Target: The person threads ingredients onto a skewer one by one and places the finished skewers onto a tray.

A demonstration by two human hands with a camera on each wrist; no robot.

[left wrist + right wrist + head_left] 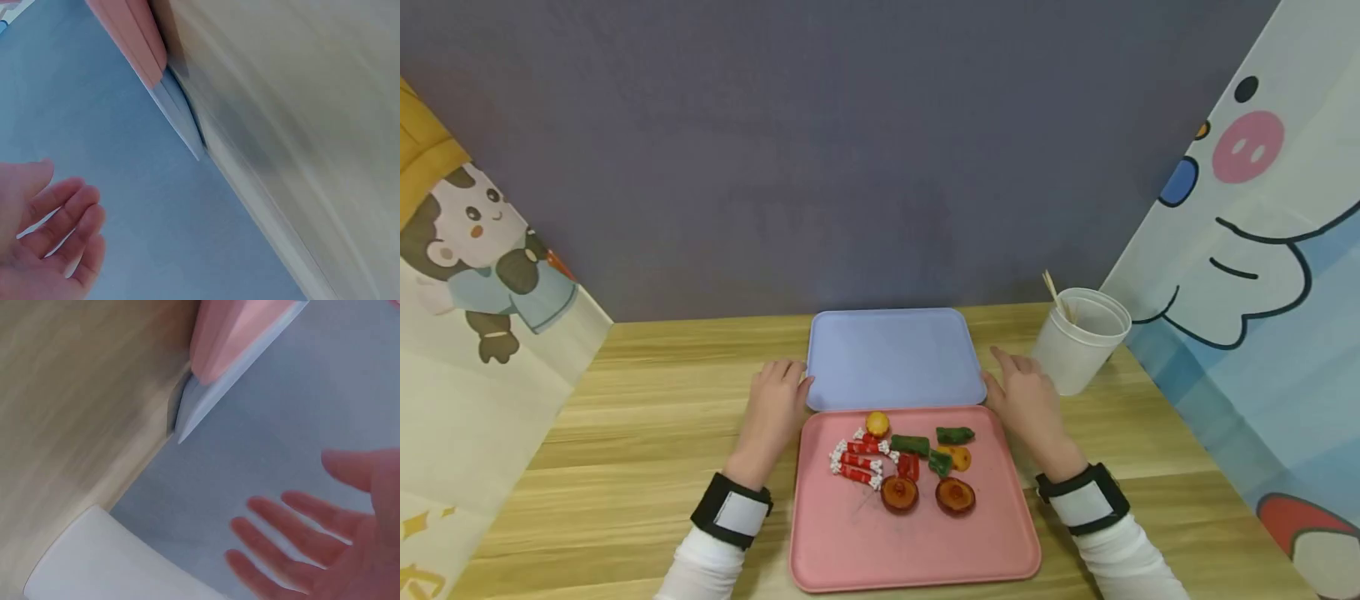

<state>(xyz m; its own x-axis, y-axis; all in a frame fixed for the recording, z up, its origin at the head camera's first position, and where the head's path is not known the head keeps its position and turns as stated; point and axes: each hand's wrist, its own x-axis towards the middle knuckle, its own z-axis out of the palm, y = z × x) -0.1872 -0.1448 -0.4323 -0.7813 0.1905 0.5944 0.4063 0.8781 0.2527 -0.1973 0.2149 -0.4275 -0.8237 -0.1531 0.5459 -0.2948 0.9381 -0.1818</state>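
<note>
A blue tray (pixel 891 358) lies behind a pink tray (pixel 917 550) on the table. On either side of the blue tray a hand hovers near its edge. The left hand (pixel 771 400) is by the left edge, and the left wrist view shows its fingers loosely bent around nothing. My right hand (pixel 1022 404) is by the right edge, its fingers spread in the right wrist view with nothing in them. Toy food sits on the pink tray: red-and-white sticks (pixel 859 461), green pepper pieces (pixel 910 445), a red piece (pixel 908 467), yellow pieces (pixel 877 424) and two brown mushroom caps (pixel 956 496).
Just beyond the right hand stands a white bucket (pixel 1071 358) with thin wooden sticks (pixel 1054 292) leaning in it. A grey panel (pixel 850 167) rises at the table's back edge. Printed cartoon walls (pixel 1247 275) flank the wooden table (pixel 647 450).
</note>
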